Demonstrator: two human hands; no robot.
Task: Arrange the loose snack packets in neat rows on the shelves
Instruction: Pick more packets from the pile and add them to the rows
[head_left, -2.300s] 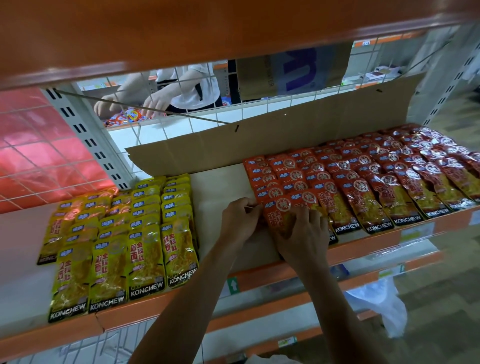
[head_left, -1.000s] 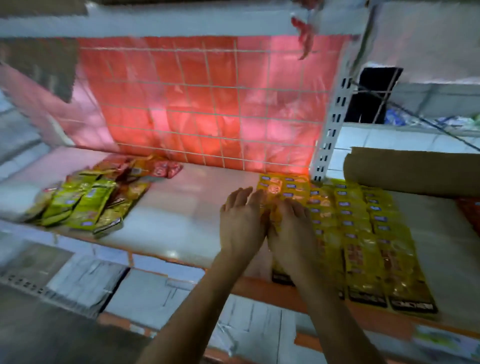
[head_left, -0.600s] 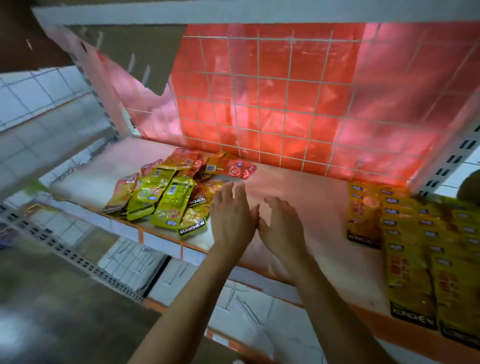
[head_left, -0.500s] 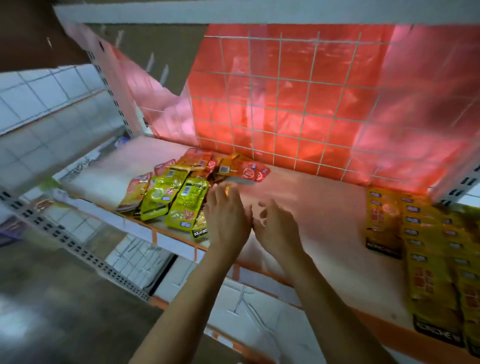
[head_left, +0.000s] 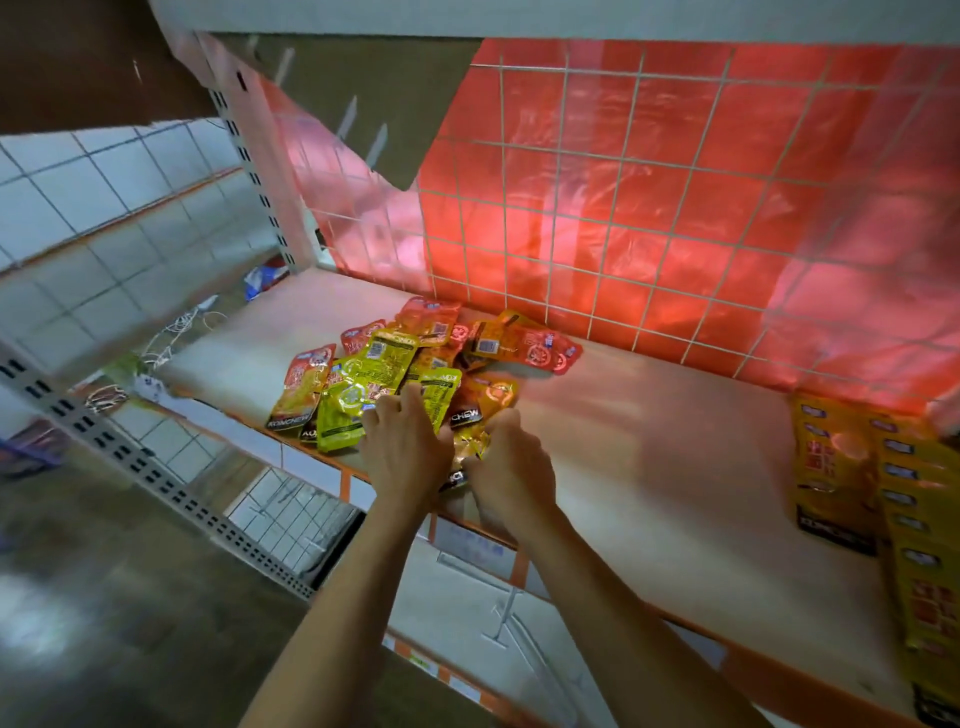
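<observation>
A loose heap of snack packets (head_left: 395, 364), yellow-green, orange and red, lies on the white shelf (head_left: 649, 467) near its left end. My left hand (head_left: 405, 452) rests on the near side of the heap, fingers over a yellow-green packet (head_left: 358, 405). Beside it my right hand (head_left: 506, 470) has its fingers curled round an orange packet (head_left: 475, 441) at the heap's front edge. Neat rows of yellow packets (head_left: 883, 499) lie at the shelf's right end.
A wire grid backed by red plastic (head_left: 649, 208) closes the shelf's back. A white perforated upright (head_left: 260, 171) stands at the left. An orange front rail (head_left: 467, 525) edges the shelf, with a lower shelf (head_left: 467, 597) beneath. Bare shelf surface lies between heap and rows.
My view swung left from the orange and yellow rows to the loose heap. Both hands travelled left with it and now reach into the heap, the right hand closing on an orange packet.
</observation>
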